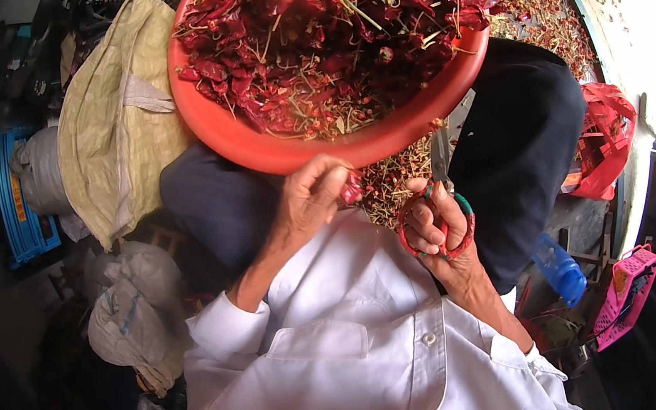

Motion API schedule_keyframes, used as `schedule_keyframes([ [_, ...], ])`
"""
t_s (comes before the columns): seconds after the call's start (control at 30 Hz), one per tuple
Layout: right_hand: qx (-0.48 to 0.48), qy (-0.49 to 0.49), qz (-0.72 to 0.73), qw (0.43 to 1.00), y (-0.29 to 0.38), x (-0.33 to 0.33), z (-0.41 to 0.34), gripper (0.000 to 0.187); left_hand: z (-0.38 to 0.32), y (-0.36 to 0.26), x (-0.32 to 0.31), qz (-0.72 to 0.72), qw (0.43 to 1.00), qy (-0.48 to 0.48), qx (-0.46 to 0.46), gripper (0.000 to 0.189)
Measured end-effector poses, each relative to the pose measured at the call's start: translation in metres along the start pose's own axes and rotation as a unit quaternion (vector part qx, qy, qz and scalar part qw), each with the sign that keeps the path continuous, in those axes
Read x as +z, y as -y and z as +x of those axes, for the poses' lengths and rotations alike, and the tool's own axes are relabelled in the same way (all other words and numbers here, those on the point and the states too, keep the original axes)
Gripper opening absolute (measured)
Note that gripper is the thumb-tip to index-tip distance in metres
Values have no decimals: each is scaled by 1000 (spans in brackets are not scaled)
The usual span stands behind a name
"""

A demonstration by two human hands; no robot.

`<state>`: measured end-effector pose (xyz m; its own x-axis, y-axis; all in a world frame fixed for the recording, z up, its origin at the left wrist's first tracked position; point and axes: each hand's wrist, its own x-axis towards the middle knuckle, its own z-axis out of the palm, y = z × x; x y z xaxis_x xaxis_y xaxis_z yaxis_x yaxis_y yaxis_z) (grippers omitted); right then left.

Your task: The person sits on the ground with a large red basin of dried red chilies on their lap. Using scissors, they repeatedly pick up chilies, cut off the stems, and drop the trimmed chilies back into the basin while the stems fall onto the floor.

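Dried red chillies (290, 28) with pale stems fill a large orange-red plastic basin (271, 155) in front of me. Just below its near rim, my left hand (317, 197) pinches a dried chilli (352, 187) between thumb and fingers. My right hand (441, 224) has its fingers through the loops of a pair of scissors (440, 154), whose handles are wrapped in red and green. The blades point up towards the basin and look closed together. A small chilli cap (436, 123) shows at their tip. The scissors and the held chilli are apart.
Cut stems and caps (390, 180) litter the floor between my knees. A yellowish woven sack (115, 121) stands left of the basin, with a blue crate (22, 197) beyond. To the right are a red bag (605, 141), a blue bottle (558, 270) and a pink basket (627, 295).
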<state>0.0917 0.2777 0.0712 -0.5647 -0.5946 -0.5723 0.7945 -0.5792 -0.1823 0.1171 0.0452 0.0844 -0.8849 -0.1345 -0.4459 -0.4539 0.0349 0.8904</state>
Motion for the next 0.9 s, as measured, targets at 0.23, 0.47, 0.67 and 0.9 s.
schedule_keyframes([
  [0.23,86,-15,-65,994,-23,-12,-6,42,75,-15,-51,288,949,-30,124,23],
  [0.47,55,-103,-239,964,-16,-9,-7,41,149,17,-51,633,755,27,167,29],
  [0.67,45,-118,-271,954,-15,-6,-5,37,168,29,-55,604,781,43,154,28],
  [0.9,33,-119,-340,932,-11,-1,-7,40,150,-3,-65,207,977,-47,35,24],
])
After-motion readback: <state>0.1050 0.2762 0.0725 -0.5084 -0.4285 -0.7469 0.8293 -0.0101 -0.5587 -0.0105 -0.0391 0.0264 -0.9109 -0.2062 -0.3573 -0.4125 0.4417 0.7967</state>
